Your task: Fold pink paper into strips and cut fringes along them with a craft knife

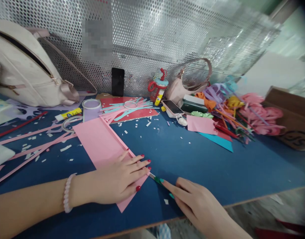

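Observation:
A pink sheet of paper (pixel 92 137) lies slantwise on the blue table, with a narrow folded strip along its right edge. Flat on the sheet's near part rests my left hand (pixel 114 181), fingers stretched out and slightly spread, pressing it down. My right hand (pixel 198 200) is closed round a green craft knife (pixel 158 180). The knife's thin blade meets the sheet's right edge, just beside my left fingertips. Most of the knife's handle is hidden in my right hand.
Pink strips (pixel 40 149), a tape roll (pixel 71 123), a purple cup (pixel 92 110) and a glue stick (pixel 68 114) lie left. Behind are a red sheet (pixel 142 116) with strips and a phone (pixel 117 82). Coloured paper pieces (pixel 262 113) and a cardboard box (pixel 291 116) stand right.

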A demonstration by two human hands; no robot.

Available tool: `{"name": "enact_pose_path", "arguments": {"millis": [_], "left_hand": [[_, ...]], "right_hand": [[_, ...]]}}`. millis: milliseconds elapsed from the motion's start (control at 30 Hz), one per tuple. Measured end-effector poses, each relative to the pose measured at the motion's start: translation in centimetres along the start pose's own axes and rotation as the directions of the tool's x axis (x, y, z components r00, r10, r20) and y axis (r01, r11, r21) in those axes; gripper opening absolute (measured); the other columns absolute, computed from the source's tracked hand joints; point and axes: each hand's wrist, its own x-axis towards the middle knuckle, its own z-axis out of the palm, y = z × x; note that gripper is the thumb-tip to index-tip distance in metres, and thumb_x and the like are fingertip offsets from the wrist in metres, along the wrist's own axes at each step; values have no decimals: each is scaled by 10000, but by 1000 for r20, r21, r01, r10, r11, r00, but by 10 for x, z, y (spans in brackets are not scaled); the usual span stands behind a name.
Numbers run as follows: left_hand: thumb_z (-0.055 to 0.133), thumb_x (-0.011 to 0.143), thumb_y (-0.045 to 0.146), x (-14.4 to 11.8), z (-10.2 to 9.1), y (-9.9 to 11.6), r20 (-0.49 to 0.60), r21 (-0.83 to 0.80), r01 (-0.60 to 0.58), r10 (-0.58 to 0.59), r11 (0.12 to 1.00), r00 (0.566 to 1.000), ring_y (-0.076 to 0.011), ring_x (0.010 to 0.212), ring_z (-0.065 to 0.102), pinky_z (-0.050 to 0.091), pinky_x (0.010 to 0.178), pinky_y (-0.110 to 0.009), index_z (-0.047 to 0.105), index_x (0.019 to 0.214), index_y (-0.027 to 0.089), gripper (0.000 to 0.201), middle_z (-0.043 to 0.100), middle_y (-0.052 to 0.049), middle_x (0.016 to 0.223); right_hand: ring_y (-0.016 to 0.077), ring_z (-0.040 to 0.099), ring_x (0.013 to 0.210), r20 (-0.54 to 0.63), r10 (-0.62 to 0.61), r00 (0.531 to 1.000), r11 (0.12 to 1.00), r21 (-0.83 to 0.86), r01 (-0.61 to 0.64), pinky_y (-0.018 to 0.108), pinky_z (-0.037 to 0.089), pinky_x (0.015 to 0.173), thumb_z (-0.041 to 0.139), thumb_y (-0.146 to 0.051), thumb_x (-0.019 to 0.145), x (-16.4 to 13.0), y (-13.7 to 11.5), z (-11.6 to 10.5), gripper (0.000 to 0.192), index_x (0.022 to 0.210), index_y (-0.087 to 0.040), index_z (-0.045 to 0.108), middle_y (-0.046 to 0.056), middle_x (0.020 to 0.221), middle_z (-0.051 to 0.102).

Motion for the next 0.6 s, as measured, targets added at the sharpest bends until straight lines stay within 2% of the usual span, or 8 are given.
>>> {"name": "enact_pose_path", "arguments": {"millis": [300, 600], "left_hand": [[328, 999, 334, 1, -3, 1, 56, -12, 16, -16, 1000, 998, -231, 1427, 168, 139, 1161, -422, 238, 1490, 219, 512, 243, -19, 1540], [330, 992, 329, 3, -8, 4, 87, -28, 40, -38, 999, 996, -228, 1422, 190, 116, 1161, -427, 244, 1487, 203, 517, 245, -21, 1538]], "right_hand": [[136, 568, 582, 20, -7, 1000, 999, -48, 8, 229, 440, 496, 330, -123, 945, 4, 2, 0, 396, 1241, -143, 592, 29, 704, 546], [131, 568, 586, 6, -10, 1000, 1000, -28, 10, 226, 428, 498, 321, -136, 953, 0, 7, -3, 395, 1213, -166, 617, 32, 713, 557]]}}
